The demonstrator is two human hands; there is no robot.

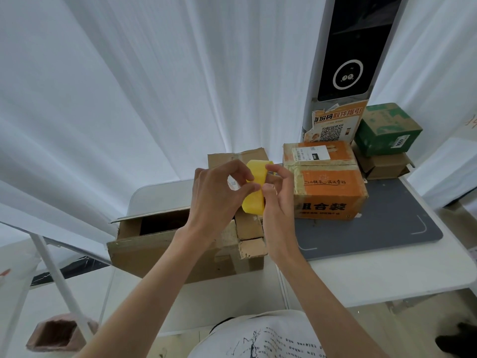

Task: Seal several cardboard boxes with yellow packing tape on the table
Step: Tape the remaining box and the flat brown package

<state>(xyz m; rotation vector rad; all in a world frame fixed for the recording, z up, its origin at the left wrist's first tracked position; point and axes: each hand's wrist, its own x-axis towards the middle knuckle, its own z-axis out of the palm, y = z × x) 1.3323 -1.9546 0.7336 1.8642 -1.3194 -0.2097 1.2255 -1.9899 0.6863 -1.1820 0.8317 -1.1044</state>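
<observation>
I see both hands up in front of me, over the open brown box (180,244), working a roll of yellow tape (255,188). The right hand (277,200) grips the roll from its right side — fingers curled over the top edge, thumb tucked at the side. The left hand (222,195) comes in from the left w/ thumb and forefinger pressed together at the roll's face, pinching at the tape surface; prob the loose end, but it's too small for me to tell. The roll is held in the air, above the box's right end, not touching the cardboard as far as I can see.

The brown box sits at the table's near left corner, top flaps up, dark inside. Behind the hands stands a second plain brown box (237,158), mostly hidden. Just right of the hands is an orange box (327,182) w/ a white shipping label and clear tape across its top — it rests on a grey mat (402,223) on the white table (374,277). Farther back right, a green box (387,130) is stacked on another small brown box (384,165). Behind the orange box stands a tall white-and-black kiosk (351,52) w/ an orange QR sign (335,126) stuck to its base. White curtains (129,86) hang behind everything.
</observation>
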